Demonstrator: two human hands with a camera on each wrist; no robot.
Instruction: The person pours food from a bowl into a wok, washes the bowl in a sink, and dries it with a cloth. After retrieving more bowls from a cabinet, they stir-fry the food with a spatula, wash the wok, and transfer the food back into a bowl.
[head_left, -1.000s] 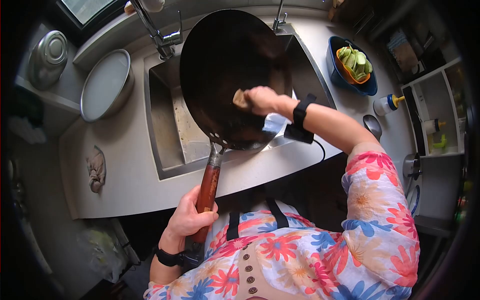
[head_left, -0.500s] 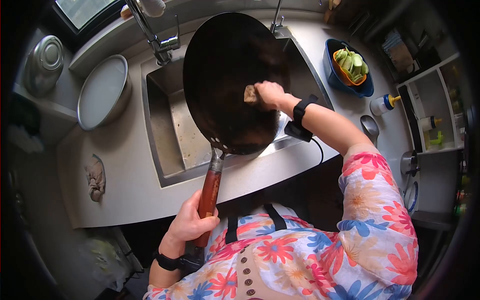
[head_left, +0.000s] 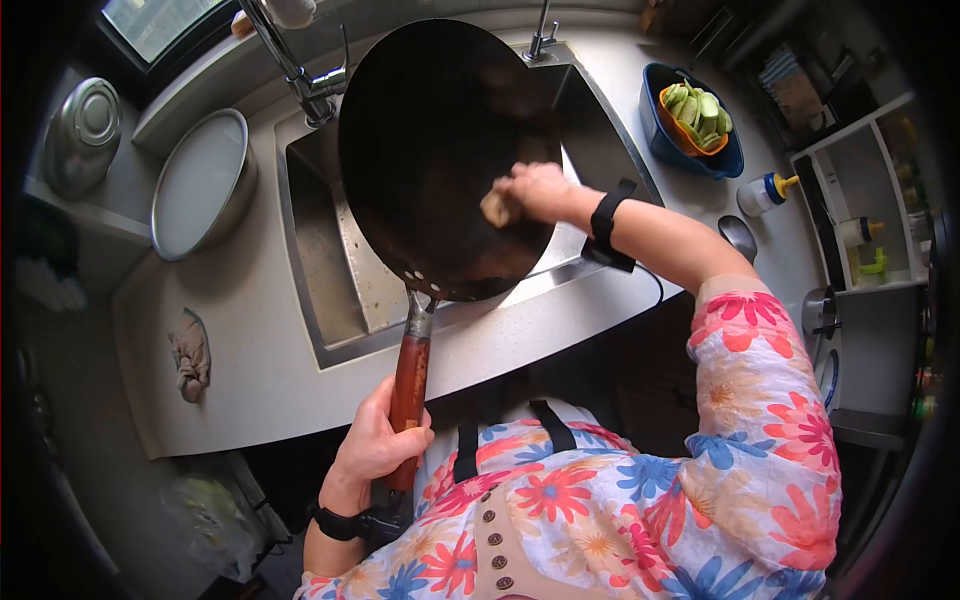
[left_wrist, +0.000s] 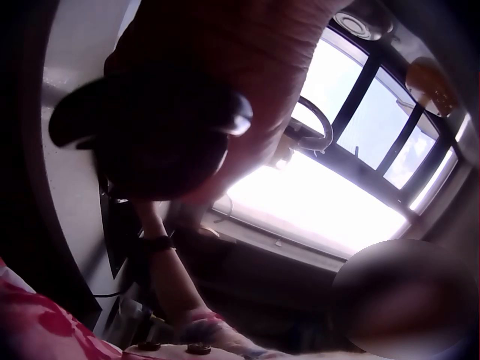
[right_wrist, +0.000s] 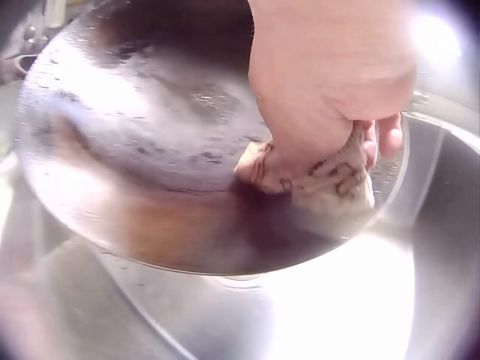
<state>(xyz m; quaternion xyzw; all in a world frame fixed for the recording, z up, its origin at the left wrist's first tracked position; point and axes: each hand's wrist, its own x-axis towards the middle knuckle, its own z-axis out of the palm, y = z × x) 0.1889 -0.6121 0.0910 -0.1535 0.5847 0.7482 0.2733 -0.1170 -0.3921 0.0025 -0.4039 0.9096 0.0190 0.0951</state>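
Observation:
A large black wok (head_left: 430, 130) is held tilted over the double steel sink (head_left: 325, 290), its inner face toward the person. My left hand (head_left: 375, 440) grips its reddish wooden handle (head_left: 410, 385) near the counter's front edge. In my right hand (head_left: 540, 192) is a bunched beige cloth (head_left: 497, 205), pressed on the wok's inside. The right wrist view shows the cloth (right_wrist: 330, 184) crumpled under the fingers, near the wok's rim, with wet streaks and drops on the metal. Most of the left hand's grip is dark in the left wrist view.
Left of the sink stand a wide metal basin (head_left: 203, 185) and a crumpled cloth (head_left: 190, 355). A faucet (head_left: 310, 90) rises behind. On the right are a blue basket (head_left: 690, 150) with sliced green vegetables (head_left: 698, 115), a bottle (head_left: 765, 194) and a ladle (head_left: 738, 237).
My right hand has rubbed the cloth about the wok's inner face, first right and now slightly back left and down. The wok has shifted a little left, and the left hand keeps its grip.

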